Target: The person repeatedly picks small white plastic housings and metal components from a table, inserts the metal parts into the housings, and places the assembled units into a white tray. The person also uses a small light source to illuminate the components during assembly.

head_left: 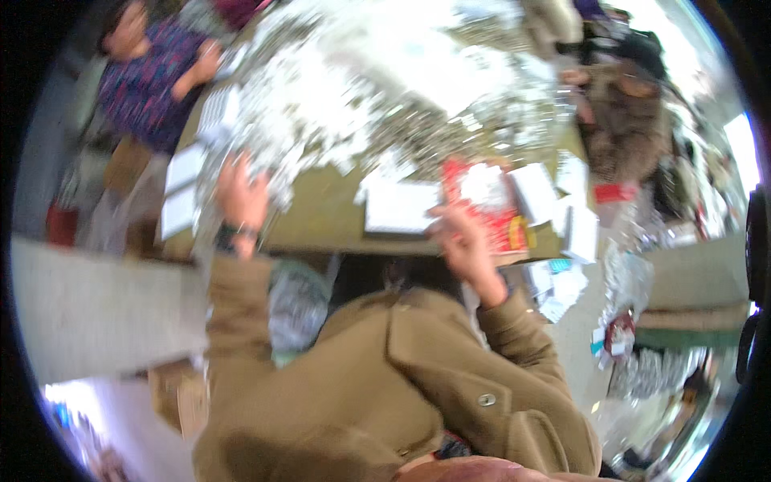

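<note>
My left hand [242, 194] is over the table's left side, fingers spread, at the edge of a heap of small clear and white pieces [321, 120]. Nothing shows in its grasp. My right hand [467, 247] is by the near edge, its fingers loosely bent and apart. Its fingertips come close to the right end of a white box [401, 207]; blur hides whether they touch. Just beyond it lies a red printed package [506, 229] with white material on top.
White boxes or stacks [533, 194] stand to the right of the red package, others [178, 210] along the left edge. One person [152, 80] works at the far left, another [630, 112] at the right. A clear plastic bag [299, 305] hangs below the near edge.
</note>
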{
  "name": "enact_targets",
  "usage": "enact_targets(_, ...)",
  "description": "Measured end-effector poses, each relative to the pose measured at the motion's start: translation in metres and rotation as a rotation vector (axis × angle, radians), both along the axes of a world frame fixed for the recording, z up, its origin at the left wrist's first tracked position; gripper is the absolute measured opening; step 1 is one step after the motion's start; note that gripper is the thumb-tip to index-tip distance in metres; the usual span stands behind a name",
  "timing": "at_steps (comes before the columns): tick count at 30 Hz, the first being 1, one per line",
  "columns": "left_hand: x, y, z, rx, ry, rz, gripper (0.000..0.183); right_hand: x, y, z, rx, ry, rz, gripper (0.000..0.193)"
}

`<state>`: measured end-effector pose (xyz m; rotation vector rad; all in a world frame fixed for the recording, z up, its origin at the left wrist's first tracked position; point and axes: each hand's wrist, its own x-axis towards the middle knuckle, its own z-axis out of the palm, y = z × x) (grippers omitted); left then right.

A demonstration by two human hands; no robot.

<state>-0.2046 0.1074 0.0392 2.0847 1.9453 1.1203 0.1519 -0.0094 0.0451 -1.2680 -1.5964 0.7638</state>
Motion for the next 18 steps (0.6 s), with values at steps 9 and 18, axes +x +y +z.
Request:
enact_targets(9,0.050,-0.035,0.040,0.130,-0.670,-0.354,0.030,0.037,-0.014,0.090,0.256,-0.045,-0.106,0.020)
enact_targets(18,0.026,-0.089,0.169,1.086,-0.280,-0.621,0.041,0.044,-0.051,0.186,0.756,-0.151,-0.158,0.007)
